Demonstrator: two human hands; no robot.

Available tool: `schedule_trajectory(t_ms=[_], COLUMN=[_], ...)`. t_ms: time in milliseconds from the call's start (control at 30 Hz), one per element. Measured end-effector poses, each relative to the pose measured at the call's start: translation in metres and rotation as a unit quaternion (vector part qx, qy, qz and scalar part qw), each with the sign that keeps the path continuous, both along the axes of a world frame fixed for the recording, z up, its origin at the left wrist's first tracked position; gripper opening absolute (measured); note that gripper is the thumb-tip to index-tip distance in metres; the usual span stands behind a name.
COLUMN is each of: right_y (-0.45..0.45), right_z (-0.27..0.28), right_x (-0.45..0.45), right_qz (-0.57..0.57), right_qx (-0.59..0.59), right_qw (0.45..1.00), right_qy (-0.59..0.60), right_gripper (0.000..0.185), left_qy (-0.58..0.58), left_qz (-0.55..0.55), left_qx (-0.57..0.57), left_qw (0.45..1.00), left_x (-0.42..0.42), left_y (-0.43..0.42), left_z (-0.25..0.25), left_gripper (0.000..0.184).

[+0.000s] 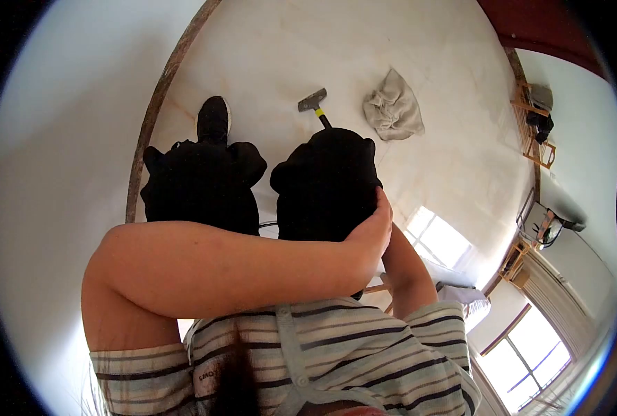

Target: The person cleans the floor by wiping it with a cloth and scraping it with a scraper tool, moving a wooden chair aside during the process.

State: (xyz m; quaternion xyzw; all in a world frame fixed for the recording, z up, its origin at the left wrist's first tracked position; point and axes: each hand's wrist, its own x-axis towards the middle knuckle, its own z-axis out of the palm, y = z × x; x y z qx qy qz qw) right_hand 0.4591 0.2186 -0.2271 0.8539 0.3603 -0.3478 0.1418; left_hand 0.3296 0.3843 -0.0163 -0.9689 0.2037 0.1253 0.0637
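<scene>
- We see the left forearm (pixel 225 267) crossing the lap, left hand (pixel 371 229) against the outer side of the right trouser leg (pixel 328 184); fingers partly turned away, so we can't tell if they grip.
- Right forearm (pixel 407 274) runs up behind the left hand; right hand is hidden, finger state we can't tell.
- Scraper (pixel 313 102) lies on the floor (pixel 274 55) just beyond the right knee, nearer the floor's left edge than its right; knee hides the handle's end.
- Crumpled grey cloth (pixel 394 111) we spot right of the scraper, apart from it, towards the floor's right edge.
- Black shoe (pixel 213 118) we note near the floor's left edge.
</scene>
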Motion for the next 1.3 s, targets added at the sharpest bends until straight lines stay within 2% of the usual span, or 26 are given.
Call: schedule_trajectory(t_ms=[67,233,500,567,633,700,833,900,1033,1167,1233,1267,1300], right_y=[0.001,0.007,0.005,0.020,0.041,0.058,0.069,0.067,0.071,0.064,0.066,0.074,0.069], right_z=[0.000,-0.011,-0.004,-0.012,-0.016,-0.018,-0.021,-0.028,-0.032,-0.034,-0.040,-0.035,-0.039], right_x=[0.001,0.006,0.003,0.016,0.031,0.047,0.057,0.057,0.054,0.045,0.046,0.048,0.047], right_qz=[0.003,-0.008,-0.018,-0.031,-0.058,-0.046,-0.009,0.022,-0.023,-0.022,-0.021,-0.021,-0.025], right_qx=[-0.003,0.034,0.013,0.057,0.128,0.143,0.100,0.160,0.164,0.092,0.185,0.135,0.136], right_qw=[1.000,0.999,1.000,0.998,0.989,0.988,0.994,0.986,0.986,0.995,0.982,0.990,0.990], right_qy=[0.000,-0.004,-0.003,-0.017,-0.034,-0.034,-0.031,-0.037,-0.010,-0.025,-0.022,-0.035,-0.036], right_gripper=[0.058,0.057,0.057,0.056,0.054,0.053,0.053,0.054,0.055,0.057,0.060,0.065,0.065], left_qy=[0.080,0.073,0.077,0.062,0.062,0.058,0.066,0.072,0.092,0.081,0.091,0.097,0.097], left_qz=[-0.053,-0.037,-0.038,-0.007,-0.022,-0.034,-0.026,-0.014,-0.046,-0.032,-0.050,-0.068,-0.072], left_qx=[-0.004,-0.036,-0.051,-0.034,-0.043,-0.051,-0.045,-0.048,-0.042,-0.061,-0.065,-0.063,-0.062], left_qw=[0.995,0.996,0.995,0.997,0.997,0.996,0.996,0.996,0.994,0.994,0.992,0.991,0.991], left_x=[0.004,0.000,-0.003,-0.004,-0.004,-0.003,0.002,0.003,0.005,0.006,0.006,0.005,0.006], left_y=[0.003,-0.001,0.011,0.006,0.008,0.010,0.008,0.009,0.012,0.011,0.014,0.014,0.013], left_z=[-0.001,0.001,0.002,0.002,0.004,0.005,0.005,0.007,0.011,0.006,0.011,0.013,0.013], left_gripper=[0.052,0.051,0.049,0.049,0.050,0.050,0.051,0.051,0.051,0.053,0.052,0.052,0.052])
